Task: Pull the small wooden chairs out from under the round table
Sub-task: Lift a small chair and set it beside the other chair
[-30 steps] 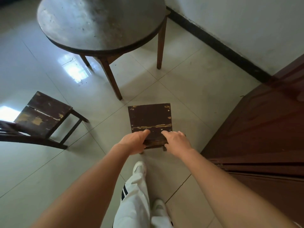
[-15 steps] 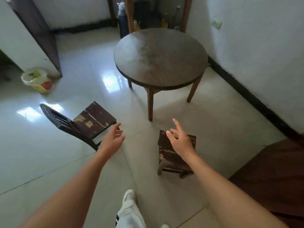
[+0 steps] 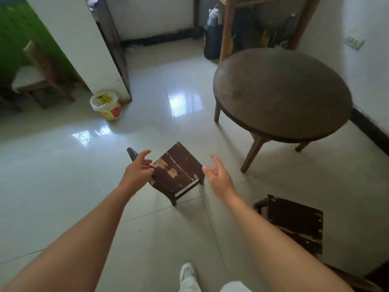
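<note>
You have no text to read here. The yellow and red printed bag [image 3: 105, 105] on the floor by the foot of the white wall carries coloured markings, but they are too blurred for you to make out any letters or numbers. The wall socket plate [image 3: 354, 42] on the right-hand wall above the round table [image 3: 282, 95] shows you no legible marking either.
</note>
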A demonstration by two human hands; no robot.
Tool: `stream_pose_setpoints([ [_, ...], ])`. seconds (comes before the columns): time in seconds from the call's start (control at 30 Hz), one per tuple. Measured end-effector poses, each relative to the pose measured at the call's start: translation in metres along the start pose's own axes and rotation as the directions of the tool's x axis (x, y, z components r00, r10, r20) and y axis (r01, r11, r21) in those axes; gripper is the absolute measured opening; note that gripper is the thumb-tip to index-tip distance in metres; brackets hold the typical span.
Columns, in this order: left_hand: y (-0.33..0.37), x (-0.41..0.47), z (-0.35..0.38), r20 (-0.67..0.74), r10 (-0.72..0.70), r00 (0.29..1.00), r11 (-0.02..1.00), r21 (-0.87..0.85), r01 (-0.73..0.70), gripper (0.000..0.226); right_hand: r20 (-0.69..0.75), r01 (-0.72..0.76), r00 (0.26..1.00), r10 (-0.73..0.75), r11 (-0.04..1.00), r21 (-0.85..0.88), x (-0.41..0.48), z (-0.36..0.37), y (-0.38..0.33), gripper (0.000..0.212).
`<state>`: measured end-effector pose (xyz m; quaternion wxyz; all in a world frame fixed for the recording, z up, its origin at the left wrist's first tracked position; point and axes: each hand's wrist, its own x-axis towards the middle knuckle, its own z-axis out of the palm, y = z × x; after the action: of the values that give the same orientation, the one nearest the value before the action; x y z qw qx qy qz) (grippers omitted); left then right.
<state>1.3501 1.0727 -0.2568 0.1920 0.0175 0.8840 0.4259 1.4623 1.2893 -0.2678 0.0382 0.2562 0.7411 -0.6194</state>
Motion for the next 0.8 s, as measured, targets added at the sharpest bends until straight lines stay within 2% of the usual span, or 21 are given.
stream_pose_setpoints([
  [0.4,-0.041,0.145,-0.059,0.135,0.017,0.991,0.977,0.209,-0.045,0.082,0.148,-0.074,0.986,0.074,0.997,-0.003,0.138,0.14,-0.03,0.063],
  [0.53,-0.049,0.189,-0.066,0.205,-0.019,0.979,0.981,0.193,-0.021,0.083,0.201,-0.138,0.971,0.127,0.99,0.041,0.183,0.181,-0.029,0.062],
  [0.67,-0.063,0.215,-0.064,0.329,-0.032,0.944,0.979,0.201,-0.036,0.084,0.206,-0.2,0.958,0.2,0.98,-0.022,0.206,0.21,-0.019,0.066],
  [0.8,-0.087,0.231,-0.062,0.479,-0.026,0.878,0.917,0.361,-0.17,0.086,0.211,-0.25,0.945,0.25,0.968,-0.026,0.206,0.233,-0.004,0.076],
])
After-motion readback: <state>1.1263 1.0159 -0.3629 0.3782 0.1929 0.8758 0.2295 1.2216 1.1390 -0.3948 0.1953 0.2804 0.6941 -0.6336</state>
